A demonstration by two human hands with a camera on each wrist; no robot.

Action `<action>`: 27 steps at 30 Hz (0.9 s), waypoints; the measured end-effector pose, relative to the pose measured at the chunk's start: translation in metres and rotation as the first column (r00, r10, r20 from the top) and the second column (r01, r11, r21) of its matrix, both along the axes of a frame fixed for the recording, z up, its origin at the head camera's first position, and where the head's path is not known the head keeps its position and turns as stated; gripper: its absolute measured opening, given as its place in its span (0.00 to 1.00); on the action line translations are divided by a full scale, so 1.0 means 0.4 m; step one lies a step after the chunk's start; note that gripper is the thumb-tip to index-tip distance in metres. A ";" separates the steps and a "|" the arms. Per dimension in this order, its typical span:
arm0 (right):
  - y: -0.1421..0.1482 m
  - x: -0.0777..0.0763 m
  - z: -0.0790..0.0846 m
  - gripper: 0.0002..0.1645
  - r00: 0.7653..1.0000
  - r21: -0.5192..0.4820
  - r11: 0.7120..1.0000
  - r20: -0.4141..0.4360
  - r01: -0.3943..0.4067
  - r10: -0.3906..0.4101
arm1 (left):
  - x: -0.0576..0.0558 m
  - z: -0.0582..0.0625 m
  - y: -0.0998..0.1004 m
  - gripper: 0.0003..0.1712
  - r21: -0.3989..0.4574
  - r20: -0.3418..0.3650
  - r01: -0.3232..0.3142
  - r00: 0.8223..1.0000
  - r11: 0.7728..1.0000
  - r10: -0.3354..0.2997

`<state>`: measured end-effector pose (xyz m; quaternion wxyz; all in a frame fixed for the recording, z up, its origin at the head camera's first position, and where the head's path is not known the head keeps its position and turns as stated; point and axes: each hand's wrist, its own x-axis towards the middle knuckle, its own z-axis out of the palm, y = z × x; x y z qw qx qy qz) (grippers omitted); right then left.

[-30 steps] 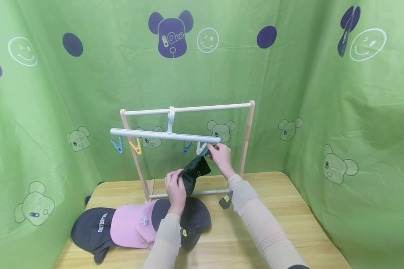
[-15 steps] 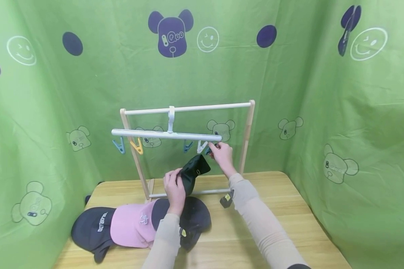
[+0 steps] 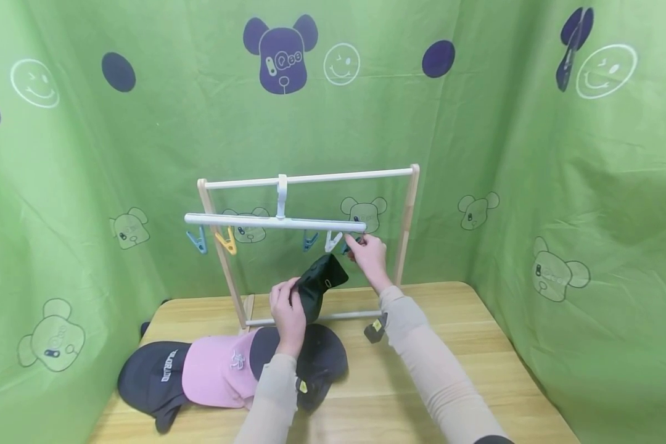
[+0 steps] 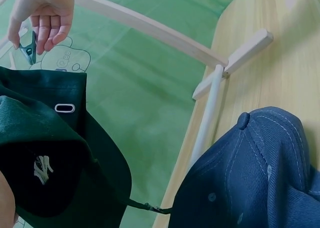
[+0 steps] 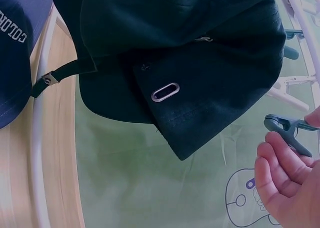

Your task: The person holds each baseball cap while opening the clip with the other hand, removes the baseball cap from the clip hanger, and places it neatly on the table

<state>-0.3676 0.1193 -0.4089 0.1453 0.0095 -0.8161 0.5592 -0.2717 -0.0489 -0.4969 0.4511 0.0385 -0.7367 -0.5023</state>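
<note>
My left hand [image 3: 288, 311] grips a dark green cap [image 4: 107, 163] below the hanger. The cap is tilted, its strap with a metal buckle dangling and a metal-rimmed slot [image 5: 165, 91] showing on its fabric. Up at the right end of the white hanger [image 3: 277, 221], my right hand [image 3: 369, 254] pinches a blue-green clip [image 5: 287, 128] between thumb and fingers. Cap and clip are apart. Other clips hang along the bar: a white clip [image 3: 333, 242], a yellow clip [image 3: 227, 241] and two blue ones.
The hanger hooks over a wooden rack [image 3: 407, 228] with white rails. On the wooden table [image 3: 449, 351] lie a navy cap [image 3: 154, 376], a pink cap [image 3: 216, 373] and another dark cap [image 3: 330, 354], partly behind my left forearm. Green printed curtains [image 3: 366, 123] surround the table.
My right hand and the hanger's right end have shifted slightly up and to the right. The left hand with the green cap has barely moved.
</note>
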 end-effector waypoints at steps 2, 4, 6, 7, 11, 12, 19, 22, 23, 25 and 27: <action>0.001 0.001 -0.001 0.23 1.000 -0.006 1.000 0.003 0.001 -0.001 | 0.003 0.001 0.000 0.12 0.006 0.005 -0.001 1.000 1.000 0.001; 0.002 0.003 -0.001 0.23 1.000 -0.011 1.000 0.008 0.000 0.001 | 0.005 0.002 0.001 0.12 0.009 0.011 -0.004 1.000 1.000 0.003; 0.003 0.004 -0.001 0.23 1.000 -0.011 1.000 0.011 -0.001 0.001 | 0.008 0.003 0.002 0.12 0.016 0.014 -0.003 1.000 1.000 0.003; 0.004 0.004 -0.001 0.23 1.000 -0.008 1.000 0.011 0.000 0.000 | 0.009 0.003 0.002 0.12 0.020 0.016 -0.002 1.000 1.000 0.001; 0.005 0.007 0.002 0.24 1.000 -0.008 1.000 0.012 -0.003 0.003 | 0.013 0.005 0.003 0.12 0.031 0.009 0.006 1.000 0.999 -0.006; 0.005 0.008 0.003 0.24 1.000 -0.010 1.000 0.013 -0.004 0.004 | 0.015 0.006 0.003 0.12 0.032 0.005 0.007 1.000 0.999 -0.007; 0.005 0.006 0.001 0.24 1.000 -0.008 1.000 0.028 -0.003 0.003 | 0.027 0.010 0.005 0.12 0.042 0.014 0.009 1.000 0.999 -0.010; 0.005 0.005 0.000 0.24 1.000 -0.006 1.000 0.026 -0.004 0.004 | 0.032 0.010 0.008 0.12 0.044 0.011 0.010 1.000 0.999 -0.010; 0.005 0.006 0.000 0.24 1.000 -0.004 1.000 0.026 -0.005 0.005 | 0.034 0.010 0.009 0.12 0.045 0.007 0.012 1.000 0.999 -0.012; 0.005 0.006 0.000 0.24 1.000 -0.006 1.000 0.022 -0.006 0.006 | 0.038 0.009 0.010 0.12 0.040 -0.001 0.010 1.000 0.999 -0.010; 0.005 0.006 0.000 0.24 1.000 -0.006 1.000 0.019 -0.007 0.007 | 0.040 0.008 0.012 0.12 0.042 -0.003 0.010 1.000 0.999 -0.010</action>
